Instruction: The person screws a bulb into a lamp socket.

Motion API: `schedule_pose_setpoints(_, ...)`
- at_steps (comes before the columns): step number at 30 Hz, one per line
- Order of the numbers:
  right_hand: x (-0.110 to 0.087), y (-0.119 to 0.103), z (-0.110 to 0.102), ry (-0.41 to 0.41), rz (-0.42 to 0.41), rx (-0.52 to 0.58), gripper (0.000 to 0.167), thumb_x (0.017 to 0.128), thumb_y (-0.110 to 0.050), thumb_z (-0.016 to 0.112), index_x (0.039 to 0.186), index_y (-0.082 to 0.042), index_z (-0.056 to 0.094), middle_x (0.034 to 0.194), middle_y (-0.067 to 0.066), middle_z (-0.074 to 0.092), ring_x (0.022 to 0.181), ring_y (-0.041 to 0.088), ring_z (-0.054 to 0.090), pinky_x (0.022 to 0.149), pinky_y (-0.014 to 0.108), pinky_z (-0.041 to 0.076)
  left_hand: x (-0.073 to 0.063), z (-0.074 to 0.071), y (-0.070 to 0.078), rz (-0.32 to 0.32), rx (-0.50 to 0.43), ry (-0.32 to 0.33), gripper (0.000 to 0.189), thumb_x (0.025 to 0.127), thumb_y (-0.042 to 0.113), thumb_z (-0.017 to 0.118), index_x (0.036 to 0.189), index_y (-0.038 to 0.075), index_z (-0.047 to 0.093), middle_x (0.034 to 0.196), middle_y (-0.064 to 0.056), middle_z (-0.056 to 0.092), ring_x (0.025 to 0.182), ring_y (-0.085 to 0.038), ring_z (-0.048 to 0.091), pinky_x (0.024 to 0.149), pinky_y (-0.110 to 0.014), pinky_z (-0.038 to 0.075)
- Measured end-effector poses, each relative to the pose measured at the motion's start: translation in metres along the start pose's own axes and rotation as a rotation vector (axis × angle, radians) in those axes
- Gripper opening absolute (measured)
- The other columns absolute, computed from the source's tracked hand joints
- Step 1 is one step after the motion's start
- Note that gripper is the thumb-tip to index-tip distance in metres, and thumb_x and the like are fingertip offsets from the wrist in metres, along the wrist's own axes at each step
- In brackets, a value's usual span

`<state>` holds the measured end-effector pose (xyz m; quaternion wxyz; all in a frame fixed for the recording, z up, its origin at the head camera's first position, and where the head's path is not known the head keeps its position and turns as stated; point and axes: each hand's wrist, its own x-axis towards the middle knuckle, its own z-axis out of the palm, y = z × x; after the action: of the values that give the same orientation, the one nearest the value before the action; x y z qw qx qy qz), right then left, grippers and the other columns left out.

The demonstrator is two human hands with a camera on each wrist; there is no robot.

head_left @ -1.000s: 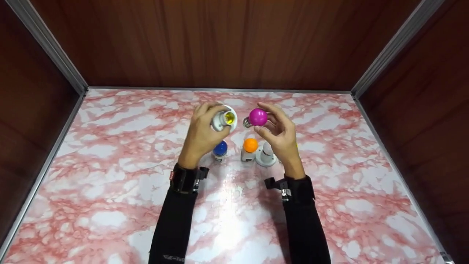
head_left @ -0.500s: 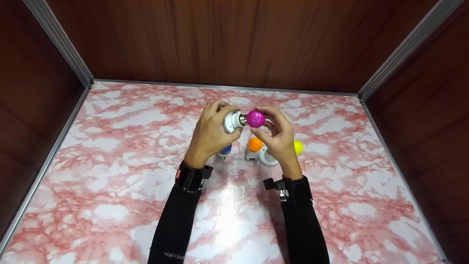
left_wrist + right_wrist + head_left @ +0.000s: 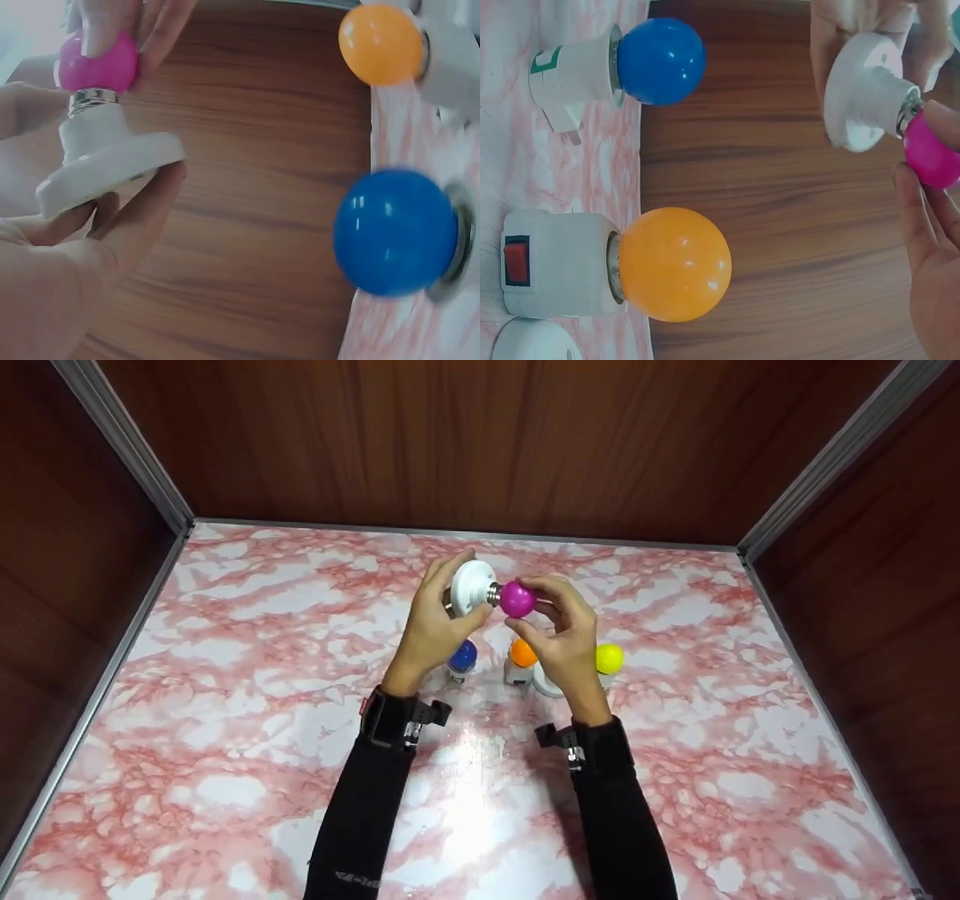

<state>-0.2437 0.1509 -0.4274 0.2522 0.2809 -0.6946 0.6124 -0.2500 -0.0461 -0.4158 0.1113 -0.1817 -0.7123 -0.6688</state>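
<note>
My left hand (image 3: 439,619) grips a white round-based lamp holder (image 3: 471,587) by its flange, above the table. In the left wrist view the fingers lie under the base of the lamp holder (image 3: 112,169). A magenta light bulb (image 3: 517,599) is pinched between the thumb and fingers of my right hand (image 3: 566,634). The bulb's metal screw base sits at the mouth of the holder, with some thread still showing in the right wrist view, where the magenta bulb (image 3: 932,154) is partly covered by fingers.
Below the hands stand a blue bulb (image 3: 463,656) in a white plug-in socket, an orange bulb (image 3: 523,653) in a socket with a red switch (image 3: 516,261), and a yellow bulb (image 3: 609,658). Another white round base (image 3: 546,684) is partly behind the right hand. Wooden walls enclose the marbled table (image 3: 225,791).
The lamp holder has turned from facing up to facing right. The magenta bulb has come leftward, its screw base now at the holder's mouth.
</note>
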Motion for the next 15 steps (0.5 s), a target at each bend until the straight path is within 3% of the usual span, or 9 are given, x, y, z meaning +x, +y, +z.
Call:
schedule_pose_setpoints(3, 0.001, -0.001, 0.000, 0.015, 0.001, 0.017, 0.050, 0.081, 0.013, 0.084, 0.126, 0.014, 0.063, 0.124, 0.029, 0.069, 0.113, 0.012, 0.073, 0.102, 0.027, 0.064, -0.001, -0.006, 0.001, -0.022, -0.143, -0.078, 0.071, 0.097, 0.002, 0.067, 0.162, -0.002, 0.039, 0.159, -0.023, 0.048, 0.129, -0.032, 0.063, 0.101, -0.020, 0.059)
schedule_pose_setpoints(6, 0.001, -0.002, -0.002, 0.025, 0.021, 0.050, 0.050, 0.083, 0.010, 0.084, 0.127, 0.015, 0.062, 0.124, 0.024, 0.071, 0.112, 0.014, 0.073, 0.102, 0.029, 0.064, -0.003, -0.014, 0.001, -0.028, -0.227, -0.173, 0.069, 0.102, 0.001, 0.056, 0.166, -0.001, 0.030, 0.169, -0.021, 0.042, 0.145, -0.033, 0.055, 0.114, -0.024, 0.054)
schedule_pose_setpoints(11, 0.001, -0.003, -0.006, 0.031, 0.053, 0.073, 0.051, 0.083, 0.006, 0.086, 0.127, 0.016, 0.062, 0.125, 0.010, 0.074, 0.113, 0.015, 0.073, 0.103, 0.029, 0.063, -0.003, -0.023, -0.001, -0.015, -0.192, -0.291, 0.070, 0.106, -0.001, 0.053, 0.169, 0.005, 0.023, 0.177, -0.013, 0.029, 0.154, -0.032, 0.047, 0.121, -0.037, 0.052)
schedule_pose_setpoints(15, 0.001, -0.003, -0.011, 0.023, 0.074, 0.094, 0.054, 0.083, 0.005, 0.086, 0.129, 0.017, 0.060, 0.126, -0.001, 0.074, 0.114, 0.014, 0.073, 0.102, 0.028, 0.063, -0.001, -0.024, -0.003, -0.006, -0.131, -0.306, 0.072, 0.105, 0.000, 0.059, 0.169, 0.007, 0.026, 0.172, -0.016, 0.038, 0.147, -0.035, 0.054, 0.116, -0.039, 0.057)
